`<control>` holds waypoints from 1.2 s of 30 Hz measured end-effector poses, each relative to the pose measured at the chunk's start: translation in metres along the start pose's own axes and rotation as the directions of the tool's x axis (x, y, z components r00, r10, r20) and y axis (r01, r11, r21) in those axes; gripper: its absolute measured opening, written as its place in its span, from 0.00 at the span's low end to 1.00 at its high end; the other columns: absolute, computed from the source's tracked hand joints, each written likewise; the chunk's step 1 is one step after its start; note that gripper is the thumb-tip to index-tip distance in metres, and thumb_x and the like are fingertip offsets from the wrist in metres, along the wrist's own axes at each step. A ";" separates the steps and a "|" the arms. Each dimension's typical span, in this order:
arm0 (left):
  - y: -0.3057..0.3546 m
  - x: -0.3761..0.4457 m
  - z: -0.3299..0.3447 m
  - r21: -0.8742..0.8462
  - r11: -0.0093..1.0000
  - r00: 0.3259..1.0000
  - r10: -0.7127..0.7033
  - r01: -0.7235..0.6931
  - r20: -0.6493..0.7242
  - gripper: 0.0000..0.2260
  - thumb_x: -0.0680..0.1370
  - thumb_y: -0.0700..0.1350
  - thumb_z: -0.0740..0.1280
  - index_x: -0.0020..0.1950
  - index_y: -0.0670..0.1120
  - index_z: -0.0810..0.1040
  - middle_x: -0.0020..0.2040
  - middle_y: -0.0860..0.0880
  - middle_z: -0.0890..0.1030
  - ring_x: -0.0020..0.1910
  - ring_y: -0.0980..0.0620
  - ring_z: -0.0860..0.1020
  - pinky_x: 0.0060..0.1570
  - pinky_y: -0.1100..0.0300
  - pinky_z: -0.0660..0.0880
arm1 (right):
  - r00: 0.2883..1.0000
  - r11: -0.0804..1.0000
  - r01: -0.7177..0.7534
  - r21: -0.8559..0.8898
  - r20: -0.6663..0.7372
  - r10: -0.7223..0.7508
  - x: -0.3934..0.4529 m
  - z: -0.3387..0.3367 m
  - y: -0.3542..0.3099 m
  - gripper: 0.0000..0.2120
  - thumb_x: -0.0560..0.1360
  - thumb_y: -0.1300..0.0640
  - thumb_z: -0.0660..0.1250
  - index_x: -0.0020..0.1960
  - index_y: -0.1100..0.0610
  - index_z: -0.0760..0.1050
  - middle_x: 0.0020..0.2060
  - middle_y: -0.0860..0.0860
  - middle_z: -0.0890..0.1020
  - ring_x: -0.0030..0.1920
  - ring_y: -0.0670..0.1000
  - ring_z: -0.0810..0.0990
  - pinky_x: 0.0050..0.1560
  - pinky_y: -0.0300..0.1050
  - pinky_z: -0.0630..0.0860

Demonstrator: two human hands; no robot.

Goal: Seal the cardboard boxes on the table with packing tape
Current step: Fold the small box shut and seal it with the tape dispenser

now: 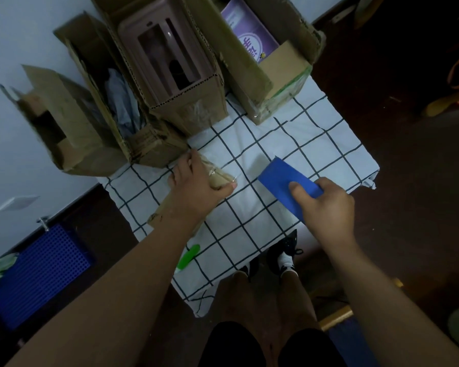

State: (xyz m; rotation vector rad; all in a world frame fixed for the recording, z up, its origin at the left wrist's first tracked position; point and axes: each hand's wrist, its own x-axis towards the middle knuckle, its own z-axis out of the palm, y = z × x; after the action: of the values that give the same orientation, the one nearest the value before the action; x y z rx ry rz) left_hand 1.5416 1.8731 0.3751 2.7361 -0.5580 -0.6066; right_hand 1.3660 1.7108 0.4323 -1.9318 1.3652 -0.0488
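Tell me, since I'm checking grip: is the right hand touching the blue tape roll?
Touching. The head view shows the right hand gripping the blue tape roll, thumb pressed on its face.

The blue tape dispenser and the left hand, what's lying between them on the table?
In the head view, only the checked tablecloth and a faint clear tape strand lie between the blue tape dispenser and the left hand.

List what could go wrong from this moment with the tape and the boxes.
1. The clear tape, stretched between the left hand and the blue dispenser in the right hand, may twist or stick to the checked cloth.
2. The open boxes crowd the far edge; a tug might shift them.
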 end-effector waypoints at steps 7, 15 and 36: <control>0.004 -0.009 0.002 0.128 0.974 0.968 0.206 -0.188 -0.143 0.42 0.66 0.64 0.74 0.73 0.44 0.65 0.67 0.37 0.70 0.63 0.36 0.71 0.59 0.41 0.71 | 0.999 0.990 -0.044 0.135 0.037 0.039 0.001 -0.001 0.003 0.24 0.73 0.44 0.72 0.32 0.58 0.65 0.24 0.48 0.66 0.25 0.45 0.67 0.25 0.34 0.64; 0.004 -0.015 0.003 0.146 0.878 0.876 0.471 -0.455 -0.102 0.14 0.75 0.48 0.72 0.56 0.41 0.80 0.61 0.39 0.77 0.60 0.38 0.74 0.57 0.42 0.71 | 0.997 0.979 -0.066 0.192 0.042 0.059 -0.009 0.008 0.011 0.25 0.74 0.45 0.73 0.32 0.58 0.63 0.24 0.47 0.64 0.23 0.45 0.63 0.24 0.36 0.61; 0.014 -0.003 -0.022 0.297 0.773 0.828 0.505 -0.560 0.245 0.12 0.82 0.51 0.59 0.61 0.49 0.77 0.61 0.50 0.77 0.64 0.47 0.71 0.63 0.49 0.65 | 0.997 0.983 -0.068 0.171 0.052 0.060 0.001 0.010 0.012 0.24 0.73 0.43 0.72 0.36 0.63 0.71 0.25 0.50 0.70 0.25 0.44 0.69 0.24 0.35 0.65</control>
State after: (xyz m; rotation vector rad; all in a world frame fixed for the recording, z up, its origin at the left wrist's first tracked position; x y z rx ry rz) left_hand 1.5450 1.8662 0.4006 2.6431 -1.5623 -0.6067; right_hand 1.3613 1.7140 0.4174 -1.7345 1.3455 -0.0874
